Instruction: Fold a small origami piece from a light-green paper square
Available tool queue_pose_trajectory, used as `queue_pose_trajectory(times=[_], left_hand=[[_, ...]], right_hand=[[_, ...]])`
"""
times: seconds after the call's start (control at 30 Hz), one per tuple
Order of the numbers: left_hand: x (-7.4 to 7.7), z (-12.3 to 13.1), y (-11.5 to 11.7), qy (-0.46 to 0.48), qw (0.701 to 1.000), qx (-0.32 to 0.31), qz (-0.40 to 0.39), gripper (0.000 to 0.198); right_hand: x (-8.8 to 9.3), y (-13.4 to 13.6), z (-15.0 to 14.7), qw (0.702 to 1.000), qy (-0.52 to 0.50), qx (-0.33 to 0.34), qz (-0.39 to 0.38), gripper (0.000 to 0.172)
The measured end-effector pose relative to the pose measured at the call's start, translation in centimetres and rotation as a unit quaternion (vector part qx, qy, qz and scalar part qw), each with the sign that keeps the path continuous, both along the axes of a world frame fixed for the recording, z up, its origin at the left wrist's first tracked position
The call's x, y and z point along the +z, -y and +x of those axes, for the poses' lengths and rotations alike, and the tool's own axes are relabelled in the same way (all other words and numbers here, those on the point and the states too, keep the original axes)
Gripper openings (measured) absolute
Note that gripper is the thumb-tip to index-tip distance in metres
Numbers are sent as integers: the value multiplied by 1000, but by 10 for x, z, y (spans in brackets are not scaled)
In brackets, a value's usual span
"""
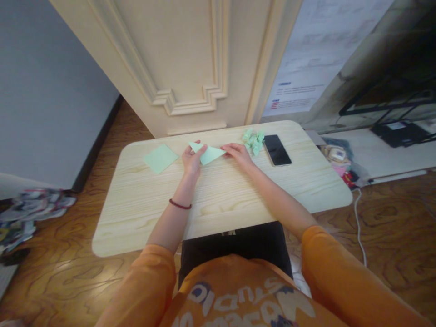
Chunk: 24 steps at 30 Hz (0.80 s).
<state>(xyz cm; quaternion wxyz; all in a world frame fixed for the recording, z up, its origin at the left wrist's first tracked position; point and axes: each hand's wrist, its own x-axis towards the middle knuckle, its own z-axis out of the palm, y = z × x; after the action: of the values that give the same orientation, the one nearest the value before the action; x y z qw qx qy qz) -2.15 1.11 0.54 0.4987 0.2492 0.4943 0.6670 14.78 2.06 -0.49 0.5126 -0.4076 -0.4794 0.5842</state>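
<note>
Between my two hands is a sheet of pale green paper (pixel 211 155), folded into a triangle and raised a little over the table. My left hand (pixel 193 159) grips its left part, thumb on top and fingers behind. At the triangle's right tip, my right hand (pixel 237 153) pinches the corner between thumb and fingers. To the left lies a flat square stack of the same green paper (pixel 161 158). Just beyond my right hand sits a cluster of small folded green paper pieces (pixel 253 141); their exact shape is too small to tell.
A dark-screened phone (pixel 277 150) lies right of the folded pieces. The pale wooden table (pixel 150 209) has rounded corners and meets a cream panelled door (pixel 184 59) at its far edge. A white cable (pixel 357 227) hangs to the right; shoes (pixel 37 204) stand on the left floor.
</note>
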Motion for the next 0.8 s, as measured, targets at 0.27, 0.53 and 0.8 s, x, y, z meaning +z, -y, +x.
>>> queue_pose_trajectory(times=[0.27, 0.53, 0.8], left_hand=[[2, -1, 5, -115, 989, -91, 24, 48], [3, 3, 10, -220, 961, -166, 35, 41], [4, 1, 10, -247, 953, -172, 39, 30]], right_hand=[[-3, -4, -2, 998, -4, -60, -17, 30], [-2, 1, -4, 999, -28, 0, -23, 37], [-10, -3, -3, 1000, 6, -13, 12, 32]])
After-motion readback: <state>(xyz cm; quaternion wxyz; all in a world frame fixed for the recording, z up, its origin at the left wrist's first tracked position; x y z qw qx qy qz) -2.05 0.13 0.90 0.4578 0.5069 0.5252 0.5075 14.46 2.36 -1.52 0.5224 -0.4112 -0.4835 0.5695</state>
